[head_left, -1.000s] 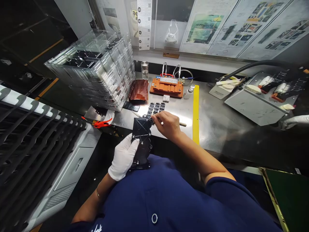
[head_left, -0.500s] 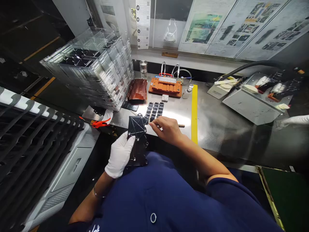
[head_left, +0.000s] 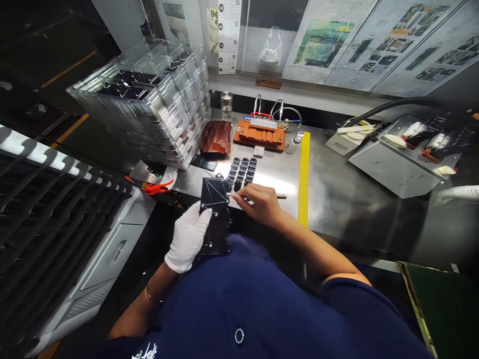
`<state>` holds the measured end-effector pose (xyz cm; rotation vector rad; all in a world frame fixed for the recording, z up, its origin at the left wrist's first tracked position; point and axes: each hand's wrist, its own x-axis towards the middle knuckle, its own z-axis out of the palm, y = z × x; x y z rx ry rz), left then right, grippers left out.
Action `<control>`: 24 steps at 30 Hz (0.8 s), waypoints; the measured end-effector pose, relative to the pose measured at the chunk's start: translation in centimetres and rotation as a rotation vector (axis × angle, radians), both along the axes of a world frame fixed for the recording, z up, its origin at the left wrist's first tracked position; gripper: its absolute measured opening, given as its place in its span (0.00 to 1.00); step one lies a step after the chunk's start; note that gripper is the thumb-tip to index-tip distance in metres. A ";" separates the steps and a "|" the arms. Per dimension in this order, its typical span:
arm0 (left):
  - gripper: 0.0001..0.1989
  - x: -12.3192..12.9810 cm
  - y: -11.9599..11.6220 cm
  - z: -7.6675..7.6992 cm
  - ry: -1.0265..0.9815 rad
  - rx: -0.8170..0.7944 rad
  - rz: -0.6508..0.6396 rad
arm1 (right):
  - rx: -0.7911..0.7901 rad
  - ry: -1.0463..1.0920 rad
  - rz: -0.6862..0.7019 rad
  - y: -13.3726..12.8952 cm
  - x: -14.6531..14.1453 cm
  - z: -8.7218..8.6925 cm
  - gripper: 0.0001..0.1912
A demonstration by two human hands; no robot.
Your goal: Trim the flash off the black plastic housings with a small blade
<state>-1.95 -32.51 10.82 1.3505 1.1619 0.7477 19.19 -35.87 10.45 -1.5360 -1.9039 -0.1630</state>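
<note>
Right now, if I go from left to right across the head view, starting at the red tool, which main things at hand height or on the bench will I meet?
Red tool, gloved left hand, black part, bare right hand, yellow strip, grey box.

Blk plate [head_left: 217, 225], approx. rect., X-ribbed far end, held lengthwise.
</note>
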 end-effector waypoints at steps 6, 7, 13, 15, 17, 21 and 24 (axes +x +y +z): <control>0.19 0.1 0.1 0.0 -0.013 -0.004 0.004 | -0.016 -0.015 0.031 0.1 0.1 0.0 0.18; 0.19 0.1 0.1 0.0 -0.013 -0.004 0.005 | -0.022 -0.007 0.026 0.1 0.1 0.1 0.18; 0.19 0.0 0.0 0.0 -0.031 0.016 0.025 | 0.015 0.012 0.018 0.1 0.1 0.1 0.16; 0.20 0.0 0.0 -0.1 -0.044 0.008 0.031 | 0.029 0.022 -0.005 0.0 0.1 0.1 0.16; 0.21 0.0 0.0 -0.1 -0.047 0.005 0.033 | 0.029 0.047 0.005 -0.1 0.1 0.1 0.15; 0.20 0.0 0.0 -0.1 -0.049 0.020 0.026 | 0.039 0.045 0.017 -0.2 0.1 0.2 0.13; 0.20 0.0 0.0 -0.2 -0.042 0.027 0.032 | 0.045 0.064 -0.002 -0.3 0.1 0.3 0.13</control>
